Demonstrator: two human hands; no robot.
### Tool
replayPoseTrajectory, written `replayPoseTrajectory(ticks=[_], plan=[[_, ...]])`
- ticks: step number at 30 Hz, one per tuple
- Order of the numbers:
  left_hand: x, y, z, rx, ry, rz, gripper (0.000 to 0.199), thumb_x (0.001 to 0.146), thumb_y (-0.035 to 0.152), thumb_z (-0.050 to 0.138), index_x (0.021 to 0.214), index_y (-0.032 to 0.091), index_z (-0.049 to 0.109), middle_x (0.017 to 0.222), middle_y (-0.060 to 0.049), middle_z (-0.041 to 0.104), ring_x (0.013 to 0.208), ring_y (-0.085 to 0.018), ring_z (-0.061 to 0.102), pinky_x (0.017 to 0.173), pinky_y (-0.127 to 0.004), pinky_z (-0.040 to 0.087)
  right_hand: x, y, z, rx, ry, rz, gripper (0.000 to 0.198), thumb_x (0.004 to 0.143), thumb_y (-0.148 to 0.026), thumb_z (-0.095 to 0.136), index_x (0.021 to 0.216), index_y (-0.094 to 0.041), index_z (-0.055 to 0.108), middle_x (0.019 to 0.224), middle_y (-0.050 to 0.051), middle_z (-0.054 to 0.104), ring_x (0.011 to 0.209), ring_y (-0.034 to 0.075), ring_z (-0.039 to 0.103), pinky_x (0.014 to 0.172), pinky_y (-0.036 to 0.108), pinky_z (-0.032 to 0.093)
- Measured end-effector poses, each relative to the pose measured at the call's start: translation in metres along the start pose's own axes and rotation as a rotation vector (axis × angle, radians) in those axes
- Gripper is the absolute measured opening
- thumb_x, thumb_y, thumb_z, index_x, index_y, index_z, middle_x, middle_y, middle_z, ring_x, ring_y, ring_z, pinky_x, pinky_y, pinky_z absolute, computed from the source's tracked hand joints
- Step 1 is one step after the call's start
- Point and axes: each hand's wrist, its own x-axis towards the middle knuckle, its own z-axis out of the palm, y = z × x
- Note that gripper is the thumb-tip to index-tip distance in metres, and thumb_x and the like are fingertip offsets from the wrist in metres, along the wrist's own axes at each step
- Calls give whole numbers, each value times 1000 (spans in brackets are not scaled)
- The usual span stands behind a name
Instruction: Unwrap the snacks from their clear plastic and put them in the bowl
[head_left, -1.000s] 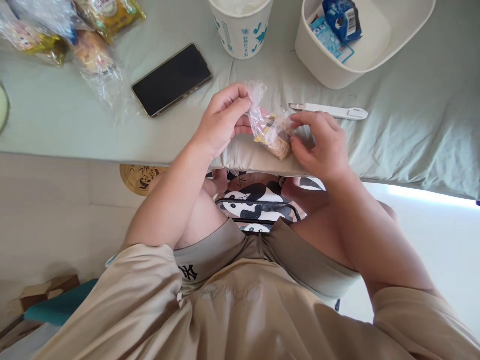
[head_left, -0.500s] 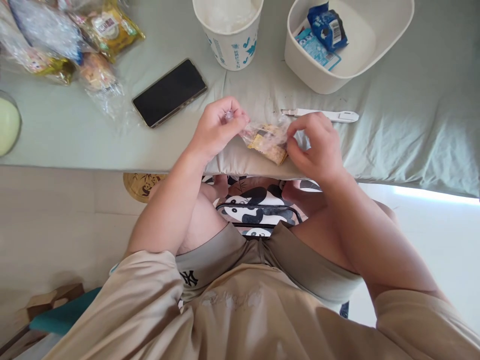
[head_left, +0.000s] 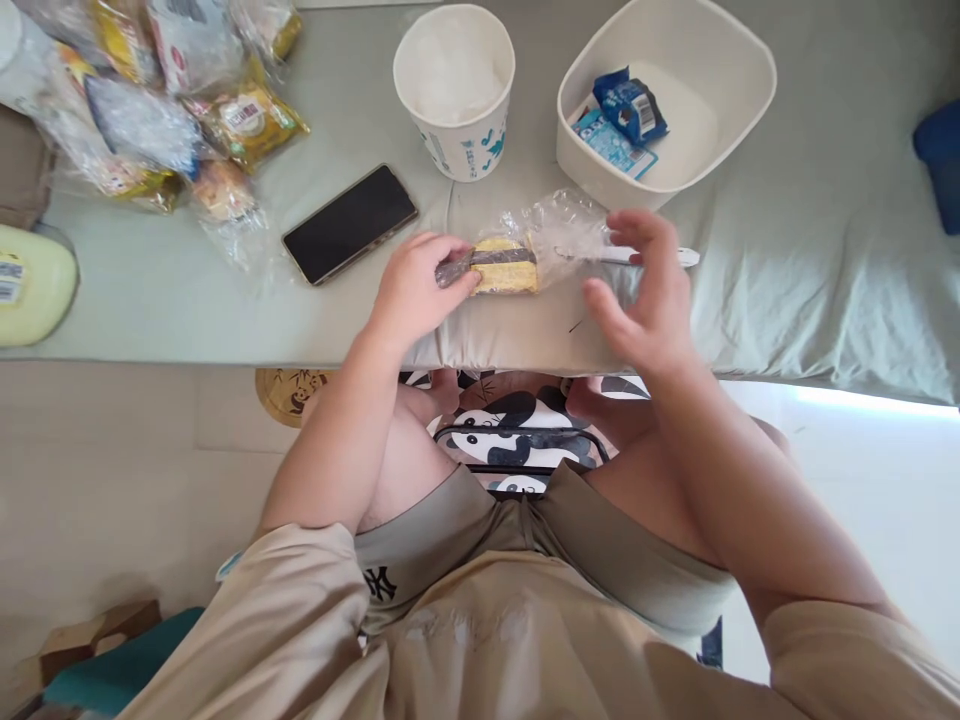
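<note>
**Small striped snack in clear wrap, left hand has it, right hand spread**

So, head cam view, which covers everything here. The person's left hand is pinching the left end of a small yellow-and-dark striped packet in crinkly clear plastic, thumb and fingers closed around the wrap. The packet is between the two hands near the front edge of a pale green cloth-covered table; can't tell if it's resting on the cloth or slightly lifted. The loose clear end of the wrap flares toward the right hand, which has a loose grip on nothing: thumb and fingers well apart. Can't tell whether a fingertip brushes the plastic.

A slim white plastic tool lies partly behind that right hand. Farther back there's a white paper cup with teal print, and to its right a white rounded plastic tub with a dark blue foil packet inside. Left of the cup, a black rectangular phone lies tilted, near a pile of clear and yellow plastic-wrapped snacks.
</note>
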Motion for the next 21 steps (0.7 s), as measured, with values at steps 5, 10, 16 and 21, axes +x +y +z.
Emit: replayPoseTrajectory(ticks=[5,10,16,21], plan=[[-1,9,0,-101,32,113,20,91,30,59,96,21,76,102,-4,75,96,-19,69,91,-33,54,7,-2,7,-114,18,-84,60,90,-44,63,140,-22,39,148,21,49,140,35,44,111,56,38],[-3,16,2,-159,19,244,21,93,36,58,91,24,75,101,-3,75,99,-19,70,93,-37,54,6,-4,9,-203,-34,-69,36,89,-35,61,123,-23,56,100,10,70,109,31,61,98,53,42],[-15,29,-5,84,220,271,14,90,36,61,86,25,68,85,-3,71,105,-25,67,103,-47,46,-3,-11,12,-362,91,-120,15,92,-24,49,85,-25,62,62,-1,51,69,20,55,84,44,43],[-34,40,-15,215,150,246,17,89,29,56,77,23,67,61,0,62,66,-18,63,72,-34,49,-10,-18,6,-322,14,-221,16,91,-20,48,85,-24,63,64,-1,56,58,16,49,66,34,40]])
